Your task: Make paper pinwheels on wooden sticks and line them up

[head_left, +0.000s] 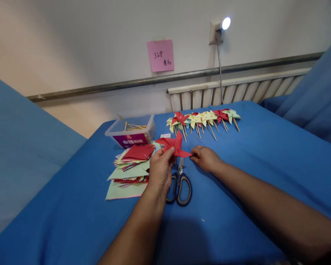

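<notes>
A folded red paper pinwheel [177,145] is pinched in my left hand [161,163], with the thumb pressed near its middle. My right hand [205,157] is closed, its fingertips at the pinwheel's right point. Whether they grip that point or some small thing is hidden. Below the pinwheel lies a pair of scissors [184,189] with dark handles, blades pointing away and partly covered. Left of my left hand is a stack of cut paper sheets, with red paper [138,152] on top and pale green paper [125,190] at the bottom.
A clear plastic box [110,132] of thin wooden sticks stands behind the paper. Several finished pinwheels [208,117] on sticks lie in a row at the back. A small white card [165,135] lies near the box. The table has a blue cloth [237,221]; a radiator [237,90] stands behind.
</notes>
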Action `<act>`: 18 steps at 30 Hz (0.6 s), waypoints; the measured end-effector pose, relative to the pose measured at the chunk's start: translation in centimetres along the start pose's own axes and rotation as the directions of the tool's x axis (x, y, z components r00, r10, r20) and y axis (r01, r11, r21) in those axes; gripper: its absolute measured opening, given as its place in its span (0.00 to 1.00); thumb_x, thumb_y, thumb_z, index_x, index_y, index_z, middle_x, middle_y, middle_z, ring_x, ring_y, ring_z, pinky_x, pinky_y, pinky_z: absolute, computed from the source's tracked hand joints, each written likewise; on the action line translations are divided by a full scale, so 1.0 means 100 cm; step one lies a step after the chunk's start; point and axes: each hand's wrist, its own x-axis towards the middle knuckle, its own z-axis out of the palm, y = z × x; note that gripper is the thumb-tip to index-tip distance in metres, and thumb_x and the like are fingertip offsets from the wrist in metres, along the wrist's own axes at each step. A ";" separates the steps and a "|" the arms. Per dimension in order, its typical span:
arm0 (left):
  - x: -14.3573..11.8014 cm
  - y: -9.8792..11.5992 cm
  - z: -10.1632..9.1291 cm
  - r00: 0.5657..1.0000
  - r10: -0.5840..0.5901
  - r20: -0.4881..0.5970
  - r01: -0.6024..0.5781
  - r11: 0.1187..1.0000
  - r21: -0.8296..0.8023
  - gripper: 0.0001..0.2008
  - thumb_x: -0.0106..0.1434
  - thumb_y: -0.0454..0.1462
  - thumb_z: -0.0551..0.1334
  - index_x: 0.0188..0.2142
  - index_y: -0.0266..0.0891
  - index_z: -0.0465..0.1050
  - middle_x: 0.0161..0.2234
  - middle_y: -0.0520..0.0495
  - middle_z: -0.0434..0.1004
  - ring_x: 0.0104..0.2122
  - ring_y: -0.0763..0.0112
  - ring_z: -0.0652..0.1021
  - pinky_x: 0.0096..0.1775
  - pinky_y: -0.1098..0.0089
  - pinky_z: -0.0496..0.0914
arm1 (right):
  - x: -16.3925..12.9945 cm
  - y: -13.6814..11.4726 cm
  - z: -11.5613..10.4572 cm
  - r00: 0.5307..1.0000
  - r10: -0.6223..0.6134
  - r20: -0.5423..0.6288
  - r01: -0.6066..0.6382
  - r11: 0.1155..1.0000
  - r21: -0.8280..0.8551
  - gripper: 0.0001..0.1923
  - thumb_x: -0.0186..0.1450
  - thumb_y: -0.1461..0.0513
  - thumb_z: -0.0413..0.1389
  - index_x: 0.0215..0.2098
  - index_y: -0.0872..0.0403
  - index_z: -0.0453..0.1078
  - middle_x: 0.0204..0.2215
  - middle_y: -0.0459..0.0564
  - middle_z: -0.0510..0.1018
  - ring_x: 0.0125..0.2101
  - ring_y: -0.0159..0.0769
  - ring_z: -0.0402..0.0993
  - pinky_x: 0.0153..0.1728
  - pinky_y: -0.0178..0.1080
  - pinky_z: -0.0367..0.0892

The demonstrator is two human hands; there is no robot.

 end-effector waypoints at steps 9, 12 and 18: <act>0.000 -0.005 0.000 1.000 0.010 0.011 -0.011 0.999 0.045 0.12 0.44 0.36 0.72 0.26 0.34 0.73 0.24 0.52 0.74 0.23 0.77 0.72 0.28 0.75 0.65 | 0.001 0.000 0.002 0.998 0.045 -0.051 -0.042 0.998 0.045 0.06 0.62 0.63 0.56 0.34 0.53 0.75 0.35 0.50 0.78 0.33 0.36 0.73 0.33 0.36 0.60; 0.003 -0.009 -0.002 0.998 0.062 0.006 -0.062 0.993 0.099 0.12 0.45 0.37 0.72 0.27 0.34 0.74 0.23 0.52 0.73 0.22 0.78 0.70 0.27 0.76 0.64 | 0.002 0.000 0.004 0.970 0.161 -0.183 -0.110 0.959 0.260 0.05 0.61 0.63 0.56 0.32 0.53 0.75 0.32 0.49 0.79 0.32 0.36 0.74 0.34 0.36 0.64; 0.003 -0.014 -0.004 0.993 0.110 0.040 -0.115 0.979 0.171 0.11 0.46 0.39 0.71 0.25 0.35 0.73 0.21 0.54 0.71 0.21 0.79 0.68 0.28 0.76 0.63 | -0.013 -0.028 -0.009 0.838 0.269 -0.474 0.145 0.728 0.670 0.07 0.61 0.58 0.59 0.32 0.54 0.75 0.29 0.47 0.79 0.28 0.33 0.73 0.32 0.36 0.69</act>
